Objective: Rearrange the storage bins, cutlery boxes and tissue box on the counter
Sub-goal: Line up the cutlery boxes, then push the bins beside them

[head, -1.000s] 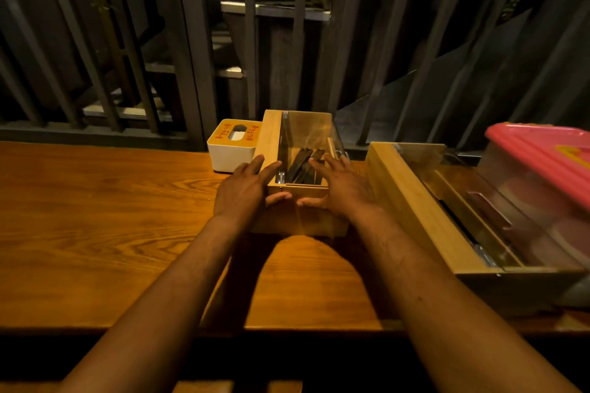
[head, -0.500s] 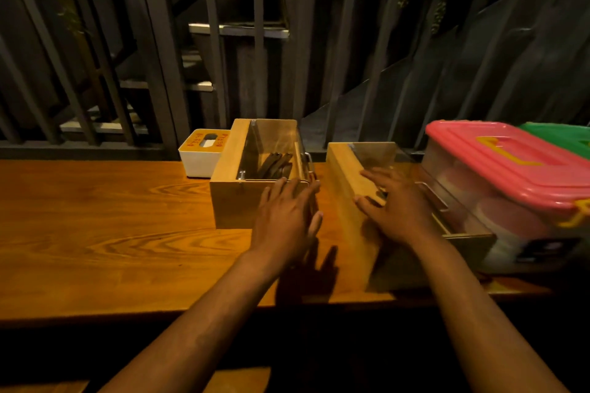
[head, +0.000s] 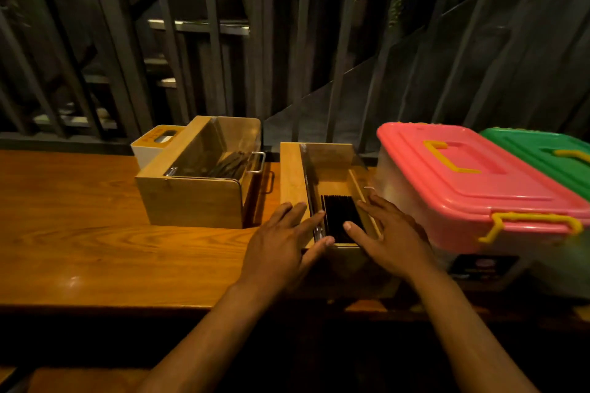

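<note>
Two wooden cutlery boxes with clear lids stand on the wooden counter [head: 95, 249]. The left cutlery box [head: 194, 201] holds dark utensils, and a white and yellow tissue box [head: 153, 143] sits behind its left corner. The right cutlery box [head: 292, 175] holds a black stack at its near end. My left hand [head: 284, 242] lies on its left wall and my right hand [head: 392, 236] on its right rim, fingers spread, clasping the near end between them. A pink-lidded storage bin [head: 463, 175] stands right beside it, with a green-lidded bin [head: 549, 153] further right.
A dark metal railing [head: 255, 57] runs along the counter's far edge behind the boxes. A narrow gap separates the two cutlery boxes. Bare wood stretches left of the left cutlery box. The counter's front edge is just under my wrists.
Both hands have left the left cutlery box. The right hand went first to the right cutlery box, then the left hand crossed the gap to its near left corner.
</note>
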The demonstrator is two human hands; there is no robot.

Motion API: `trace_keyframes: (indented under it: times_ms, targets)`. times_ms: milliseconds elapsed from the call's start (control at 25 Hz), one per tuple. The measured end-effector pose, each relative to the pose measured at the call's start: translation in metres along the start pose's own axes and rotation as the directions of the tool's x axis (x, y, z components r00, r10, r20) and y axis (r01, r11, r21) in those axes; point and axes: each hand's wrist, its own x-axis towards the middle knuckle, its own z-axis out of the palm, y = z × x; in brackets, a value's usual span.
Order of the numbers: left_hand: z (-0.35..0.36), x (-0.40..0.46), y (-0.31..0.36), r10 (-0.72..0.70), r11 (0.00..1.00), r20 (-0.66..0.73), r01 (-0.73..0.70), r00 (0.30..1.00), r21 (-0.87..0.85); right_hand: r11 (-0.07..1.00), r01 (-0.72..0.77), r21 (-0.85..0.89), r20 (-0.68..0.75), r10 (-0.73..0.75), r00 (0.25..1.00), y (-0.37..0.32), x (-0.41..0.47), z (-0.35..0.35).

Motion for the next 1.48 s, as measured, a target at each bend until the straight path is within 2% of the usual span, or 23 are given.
trace_keyframes:
  times_ms: [160,360,520,640,920,1240,1480]
  targets:
    - [-0.006,0.001,0.001,-0.002,0.995,0.039,-0.002,0.999,0.103,0.995,0.097,0.022,0.086,-0.099,0.991,0.008,0.009,-0.005]
    - [-0.009,0.013,-0.028,-0.053,0.99,0.046,0.047,0.998,0.13,0.985,0.108,0.134,0.136,-0.126,0.983,0.006,0.028,0.021]
    - [-0.008,0.031,-0.05,-0.051,0.987,0.057,0.042,0.997,0.157,0.986,0.166,0.011,0.246,-0.164,0.955,0.005,0.055,0.033]
    - [-0.005,0.049,-0.064,-0.001,0.982,0.036,-0.005,0.999,0.191,0.985,0.166,-0.04,0.223,-0.153,0.963,0.001,0.078,0.039]
    - [0.002,0.088,-0.092,0.011,0.95,0.064,-0.03,0.998,0.31,0.99,0.102,-0.101,0.229,-0.077,0.97,-0.002,0.121,0.05]
    - [0.011,0.116,-0.105,-0.001,0.958,0.068,-0.019,0.998,0.287,0.996,0.055,-0.065,0.209,-0.04,0.977,0.001,0.145,0.053]
    - [0.013,0.123,-0.103,-0.014,0.954,0.061,-0.005,0.998,0.299,0.989,0.056,-0.139,0.247,-0.02,0.969,0.001,0.152,0.052]
